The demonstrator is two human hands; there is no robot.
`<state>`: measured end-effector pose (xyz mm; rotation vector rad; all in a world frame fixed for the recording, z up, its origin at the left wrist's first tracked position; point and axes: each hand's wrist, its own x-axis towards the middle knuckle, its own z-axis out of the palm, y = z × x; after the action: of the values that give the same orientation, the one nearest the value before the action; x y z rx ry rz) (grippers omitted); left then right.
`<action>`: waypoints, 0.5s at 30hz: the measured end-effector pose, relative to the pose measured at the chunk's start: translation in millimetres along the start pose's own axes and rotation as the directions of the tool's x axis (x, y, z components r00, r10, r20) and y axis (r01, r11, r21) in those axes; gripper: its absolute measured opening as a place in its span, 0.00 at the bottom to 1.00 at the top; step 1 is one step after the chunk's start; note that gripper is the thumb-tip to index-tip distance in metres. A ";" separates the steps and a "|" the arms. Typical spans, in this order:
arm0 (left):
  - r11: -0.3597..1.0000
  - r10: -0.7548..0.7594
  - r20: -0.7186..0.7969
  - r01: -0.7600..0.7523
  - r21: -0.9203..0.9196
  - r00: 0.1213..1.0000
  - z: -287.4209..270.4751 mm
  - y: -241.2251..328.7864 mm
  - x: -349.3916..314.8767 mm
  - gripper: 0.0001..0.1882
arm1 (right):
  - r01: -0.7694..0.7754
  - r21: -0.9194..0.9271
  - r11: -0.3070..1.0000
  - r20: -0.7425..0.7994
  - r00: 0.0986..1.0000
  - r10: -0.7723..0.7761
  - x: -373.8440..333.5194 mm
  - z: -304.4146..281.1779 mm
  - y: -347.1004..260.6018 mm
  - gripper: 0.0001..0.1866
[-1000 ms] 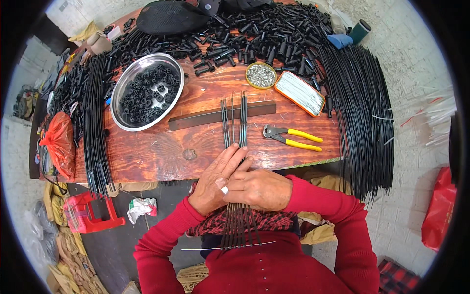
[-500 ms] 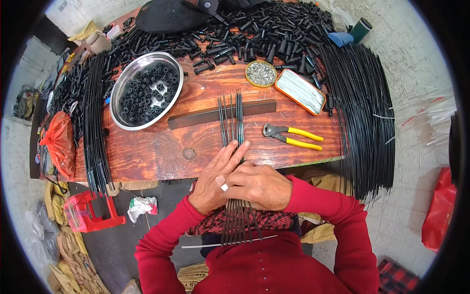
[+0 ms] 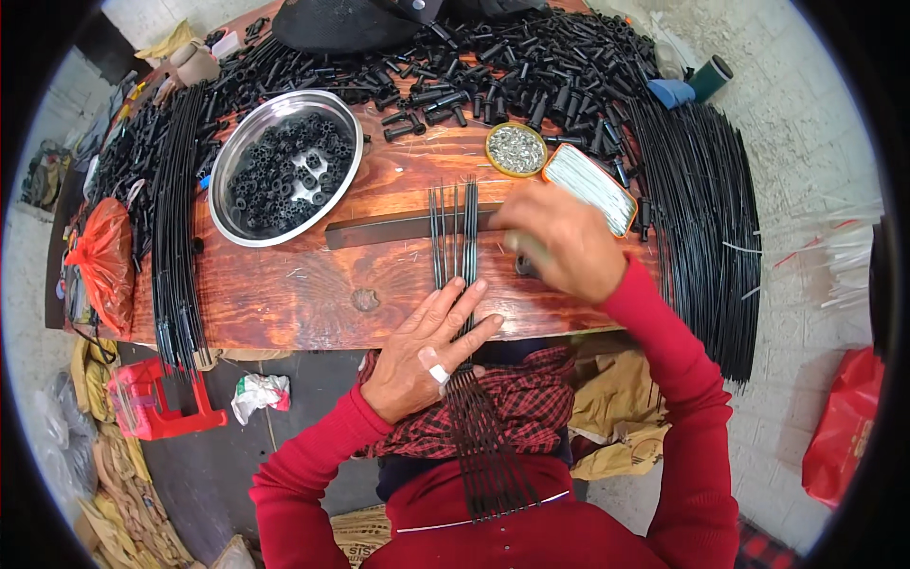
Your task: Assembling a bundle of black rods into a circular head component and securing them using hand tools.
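My left hand (image 3: 431, 346) lies with fingers spread over a bundle of thin black rods (image 3: 488, 441), pressing them at the table's front edge. Their upper ends cross a dark flat bar (image 3: 374, 230); the lower ends fan out over my lap, where a thin white strip (image 3: 431, 527) lies across. My right hand (image 3: 569, 242) is over the table, right of the rods and smeared by motion. Beneath it shows the dark head of the pliers (image 3: 524, 266); their yellow handles are hidden, and whether the fingers touch them I cannot tell.
Beyond my right hand are a round tin of small silvery pieces (image 3: 517, 136) and an orange-rimmed tray of white strips (image 3: 590, 185). A steel bowl (image 3: 220, 204) holds black rings. Black rod bundles lie left (image 3: 175, 218) and right (image 3: 697, 228); black tubular parts (image 3: 531, 62) heap the back.
My right hand has left the rods and moved up and right, over the pliers. My left hand stays on the rods, thumb spread. The rods' lower ends have swung slightly right.
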<state>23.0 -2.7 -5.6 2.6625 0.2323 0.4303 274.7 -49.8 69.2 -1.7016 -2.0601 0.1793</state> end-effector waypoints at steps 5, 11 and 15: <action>0.999 -0.004 -0.002 0.004 -0.041 1.000 1.2 -1.3 -0.9 0.34 | -0.054 -0.218 0.974 -0.122 0.992 0.027 27.0 20.8 40.6 0.14; 1.000 0.008 -0.009 -0.008 0.001 1.000 3.8 -4.4 -1.8 0.33 | -0.043 -0.177 0.983 -0.085 0.996 0.028 40.5 33.3 52.3 0.14; 1.000 -0.007 -0.002 0.006 -0.010 1.000 4.8 -4.4 -1.3 0.34 | -0.003 -0.134 0.991 -0.148 0.989 -0.016 43.3 39.3 57.3 0.14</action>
<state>23.0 -0.9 -12.0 2.6511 0.2387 0.4305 303.9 11.9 24.0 -1.7296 -2.0058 -0.0878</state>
